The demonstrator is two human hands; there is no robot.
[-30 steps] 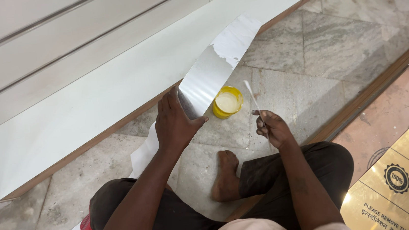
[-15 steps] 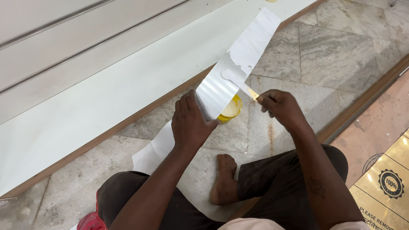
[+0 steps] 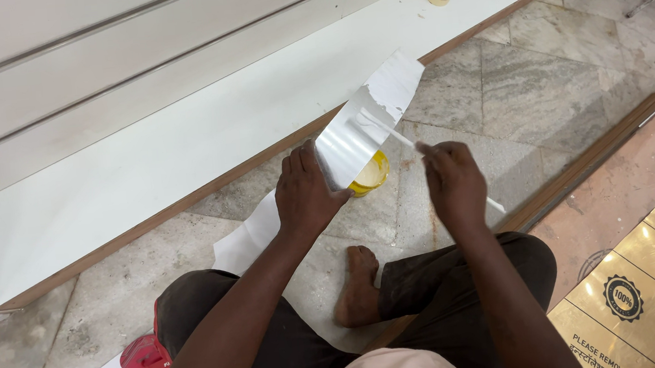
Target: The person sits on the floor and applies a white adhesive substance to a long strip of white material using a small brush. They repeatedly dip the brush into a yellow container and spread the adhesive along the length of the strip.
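I see left hand (image 3: 306,195) grasping white strip (image 3: 362,126) above floor | right hand (image 3: 451,183) pinching thin stick (image 3: 387,129) on strip | yellow tub (image 3: 370,176) beneath, near board (image 3: 182,141) edge

Bright, even indoor light, source not in view. Glare on glossy strip (image 3: 352,146) (sheen near left hand (image 3: 306,194)). Gold sheet (image 3: 629,292) gleams. Soft shadows under legs. Right hand (image 3: 454,185) slightly motion-blurred. Mild wide-angle bend at edges.
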